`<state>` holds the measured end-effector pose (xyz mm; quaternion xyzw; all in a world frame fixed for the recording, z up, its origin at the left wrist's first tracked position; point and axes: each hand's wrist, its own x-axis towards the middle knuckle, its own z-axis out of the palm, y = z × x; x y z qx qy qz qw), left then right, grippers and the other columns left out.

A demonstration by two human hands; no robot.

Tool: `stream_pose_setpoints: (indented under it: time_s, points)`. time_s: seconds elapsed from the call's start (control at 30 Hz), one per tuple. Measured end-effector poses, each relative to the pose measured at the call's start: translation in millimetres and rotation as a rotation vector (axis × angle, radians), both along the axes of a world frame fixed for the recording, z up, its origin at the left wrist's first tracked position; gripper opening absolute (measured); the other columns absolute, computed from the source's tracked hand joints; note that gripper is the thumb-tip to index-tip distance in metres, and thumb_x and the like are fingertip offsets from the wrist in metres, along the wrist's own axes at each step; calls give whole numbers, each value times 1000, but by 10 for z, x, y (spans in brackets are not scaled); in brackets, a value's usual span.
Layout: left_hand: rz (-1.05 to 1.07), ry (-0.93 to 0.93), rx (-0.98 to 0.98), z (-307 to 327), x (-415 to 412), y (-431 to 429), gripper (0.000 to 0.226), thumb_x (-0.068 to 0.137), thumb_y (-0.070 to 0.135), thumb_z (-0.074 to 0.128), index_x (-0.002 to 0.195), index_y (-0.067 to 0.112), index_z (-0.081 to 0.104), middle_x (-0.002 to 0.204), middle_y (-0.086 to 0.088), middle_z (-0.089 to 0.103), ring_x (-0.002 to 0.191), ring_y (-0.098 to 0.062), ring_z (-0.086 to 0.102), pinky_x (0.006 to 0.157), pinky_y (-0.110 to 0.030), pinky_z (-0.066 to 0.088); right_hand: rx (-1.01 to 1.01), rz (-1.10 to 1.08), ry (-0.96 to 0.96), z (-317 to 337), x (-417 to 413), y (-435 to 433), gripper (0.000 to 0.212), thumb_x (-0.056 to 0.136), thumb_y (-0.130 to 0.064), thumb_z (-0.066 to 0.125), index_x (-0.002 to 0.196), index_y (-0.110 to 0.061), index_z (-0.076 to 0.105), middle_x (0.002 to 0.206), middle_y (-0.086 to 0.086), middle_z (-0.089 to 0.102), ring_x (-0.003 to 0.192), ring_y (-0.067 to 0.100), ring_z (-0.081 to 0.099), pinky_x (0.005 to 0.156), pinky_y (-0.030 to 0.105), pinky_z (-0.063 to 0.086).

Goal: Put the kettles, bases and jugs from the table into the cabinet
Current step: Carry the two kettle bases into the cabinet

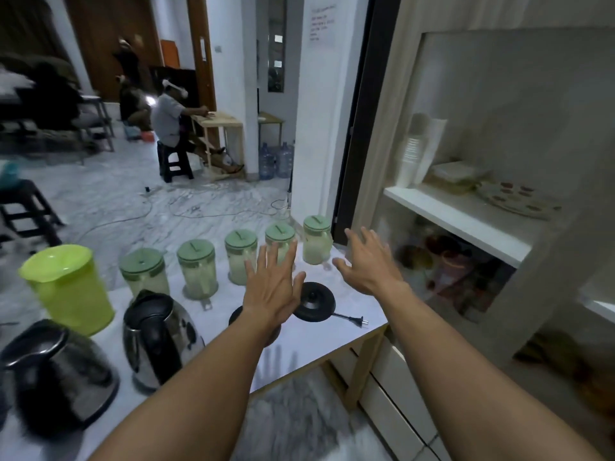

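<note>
Left hand [273, 287] and right hand [369, 264] splayed, empty; grip far-right jug [316, 242] by body, keep upright.

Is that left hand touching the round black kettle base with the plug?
Cannot tell. In the head view the left hand overlaps the rim of the round black kettle base, but its height above it does not show.

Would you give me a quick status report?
Left hand open, right hand open, both empty. Two kettles, base, lidded jugs on table. Cabinet door state unclear.
</note>
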<state>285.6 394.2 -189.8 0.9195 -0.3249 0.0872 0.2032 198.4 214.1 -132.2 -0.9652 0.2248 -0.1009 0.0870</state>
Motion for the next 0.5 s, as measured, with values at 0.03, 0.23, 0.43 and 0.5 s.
stream_pose_setpoints:
  time_s: [0.03,0.23,0.43,0.5]
  points:
    - [16,12,7,-94,76,-1,66,102,53,27,159,34,-2,166,-10,8,153,-33,1,119,-60,6,8,22,9,-102,109,-25,76,99,-52,49,161,-19,20,168,14,17,157,31,8,124,57,17]
    - [130,99,77,-633,509,-105,70,100,61,23,158,35,-7,166,-11,7,152,-33,4,119,-61,8,67,129,107,-763,803,-246,72,98,-53,51,157,-19,26,167,9,21,156,30,11,122,60,16]
    - [251,241,159,-1291,891,-256,85,91,71,34,158,33,-2,166,-13,8,151,-39,4,118,-62,10,132,232,258,-1476,1402,-570,79,96,-58,52,160,-21,24,170,6,15,156,33,8,122,60,15]
    - [267,269,248,-1520,981,-269,90,88,75,35,158,33,-2,166,-14,6,151,-41,1,118,-63,9,135,276,306,-1699,1535,-662,80,95,-58,54,160,-22,24,171,5,13,157,33,7,122,61,16]
